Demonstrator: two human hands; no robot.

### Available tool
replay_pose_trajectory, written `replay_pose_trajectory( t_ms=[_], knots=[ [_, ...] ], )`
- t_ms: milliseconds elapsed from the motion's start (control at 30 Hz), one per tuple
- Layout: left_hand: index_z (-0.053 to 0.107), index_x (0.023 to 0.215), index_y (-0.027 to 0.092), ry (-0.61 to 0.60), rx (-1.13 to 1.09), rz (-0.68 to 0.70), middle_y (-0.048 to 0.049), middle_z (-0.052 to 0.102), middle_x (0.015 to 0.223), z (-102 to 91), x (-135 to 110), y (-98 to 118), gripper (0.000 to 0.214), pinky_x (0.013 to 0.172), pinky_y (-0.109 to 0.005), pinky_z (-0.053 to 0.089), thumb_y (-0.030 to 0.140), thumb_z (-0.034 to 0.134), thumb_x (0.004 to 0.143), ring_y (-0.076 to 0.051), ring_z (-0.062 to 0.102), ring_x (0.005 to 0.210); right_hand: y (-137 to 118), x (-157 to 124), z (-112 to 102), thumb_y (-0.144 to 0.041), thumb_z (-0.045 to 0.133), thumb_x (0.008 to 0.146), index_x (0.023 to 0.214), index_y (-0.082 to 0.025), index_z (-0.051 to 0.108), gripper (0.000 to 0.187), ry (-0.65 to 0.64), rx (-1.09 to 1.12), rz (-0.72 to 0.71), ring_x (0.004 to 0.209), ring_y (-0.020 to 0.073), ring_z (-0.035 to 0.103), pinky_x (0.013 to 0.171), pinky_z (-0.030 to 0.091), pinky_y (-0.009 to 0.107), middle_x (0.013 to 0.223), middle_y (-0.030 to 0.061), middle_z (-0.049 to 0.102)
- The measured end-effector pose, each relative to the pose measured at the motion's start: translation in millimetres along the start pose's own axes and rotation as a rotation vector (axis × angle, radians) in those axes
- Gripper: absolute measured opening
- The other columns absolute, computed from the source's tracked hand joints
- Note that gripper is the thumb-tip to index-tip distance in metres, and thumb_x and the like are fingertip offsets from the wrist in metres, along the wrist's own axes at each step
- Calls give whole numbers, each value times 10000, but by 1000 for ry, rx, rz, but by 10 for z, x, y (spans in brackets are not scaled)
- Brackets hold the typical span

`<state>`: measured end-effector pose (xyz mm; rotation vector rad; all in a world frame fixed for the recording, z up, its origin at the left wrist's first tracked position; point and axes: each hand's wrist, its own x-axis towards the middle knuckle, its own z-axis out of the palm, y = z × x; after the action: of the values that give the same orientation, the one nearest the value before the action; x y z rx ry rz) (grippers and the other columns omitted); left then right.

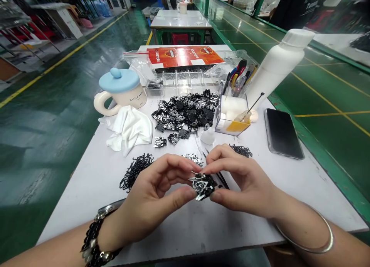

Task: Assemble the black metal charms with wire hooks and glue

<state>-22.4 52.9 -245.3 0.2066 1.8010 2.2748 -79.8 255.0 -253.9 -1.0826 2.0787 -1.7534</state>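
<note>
One part in work, pinched by fingertips of left hand and right hand | heap of similar parts beyond | finished count unclear

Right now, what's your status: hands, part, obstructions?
Left hand, right hand: both gripping black-and-silver part. Parts pile beyond, clear of hands. Nothing visibly blocking.

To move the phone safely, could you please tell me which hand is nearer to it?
The right hand; the phone lies beyond it, to its right. The left hand is farther off, across the held black-and-silver part.
</note>
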Motion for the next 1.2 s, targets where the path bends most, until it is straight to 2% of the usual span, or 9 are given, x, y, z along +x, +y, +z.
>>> replay_pose_trajectory(
  t_ms=[233, 333, 400, 467, 533, 600, 700, 867, 1200],
  knots=[
    [606, 977, 260, 20, 32, 13, -10, 635, 1038, -11, 12, -41, 223, 852, -218, 511, 110, 639, 815, -151, 599, 994, 7, 0, 14, -233, 751, 690, 957, -236, 656, 284, 26, -12, 19, 844, 173, 525, 780, 420, 348, 886, 31, 561],
    [592, 1007, 275, 24, 131, 68, -14, 617, 1043, -26, 11, -38, 246, 859, -252, 503, 114, 619, 823, -163, 582, 998, 9, -2, 17, -230, 755, 692, 955, -236, 656, 281, 36, -8, 26, 845, 166, 525, 777, 420, 339, 884, 27, 558],
    [593, 1060, 264, 56, 282, 185, -42, 596, 1088, -36, 6, -20, 295, 919, -307, 466, 118, 622, 806, -203, 542, 1062, 11, -2, 16, -231, 753, 696, 955, -234, 654, 278, 44, -2, 29, 852, 165, 527, 781, 420, 336, 886, 25, 560],
    [596, 1122, 239, 67, 464, 361, -72, 574, 1151, -43, -1, 9, 393, 992, -374, 402, 129, 659, 750, -256, 486, 1134, 12, -1, 15, -241, 752, 699, 949, -231, 652, 269, 45, 4, 33, 849, 164, 529, 779, 420, 334, 882, 24, 566],
    [591, 1167, 231, 36, 641, 523, -78, 584, 1168, -46, -10, 33, 515, 1036, -420, 344, 117, 702, 677, -287, 466, 1157, 15, 2, 15, -252, 749, 703, 938, -227, 652, 256, 32, 9, 41, 843, 164, 532, 775, 421, 331, 878, 26, 572],
    [581, 1185, 248, 8, 771, 603, -64, 625, 1118, -45, -16, 41, 589, 1033, -431, 343, 77, 717, 638, -284, 499, 1126, 19, 4, 20, -268, 745, 707, 918, -224, 656, 233, 7, 15, 59, 829, 163, 533, 765, 421, 327, 871, 27, 578],
    [587, 1165, 271, -3, 856, 615, -44, 671, 1044, -38, -12, 30, 583, 986, -414, 389, 38, 699, 643, -260, 557, 1052, 27, 4, 35, -289, 743, 707, 893, -219, 660, 216, -39, 32, 100, 819, 160, 534, 757, 415, 323, 870, 25, 581],
    [652, 1034, 260, 23, 906, 654, -36, 709, 912, -22, 18, 32, 448, 903, -377, 440, 31, 678, 650, -234, 610, 917, 29, 4, 55, -284, 736, 711, 899, -214, 649, 218, -57, 47, 125, 823, 161, 538, 765, 412, 329, 873, 24, 583],
    [630, 1017, 259, 2, 1070, 691, -41, 709, 898, -70, -14, 36, 416, 863, -361, 451, 50, 669, 659, -237, 586, 953, 24, 0, 68, -282, 731, 721, 894, -211, 646, 205, -48, 52, 143, 844, 159, 547, 788, 418, 325, 871, 22, 588]
  ],
)
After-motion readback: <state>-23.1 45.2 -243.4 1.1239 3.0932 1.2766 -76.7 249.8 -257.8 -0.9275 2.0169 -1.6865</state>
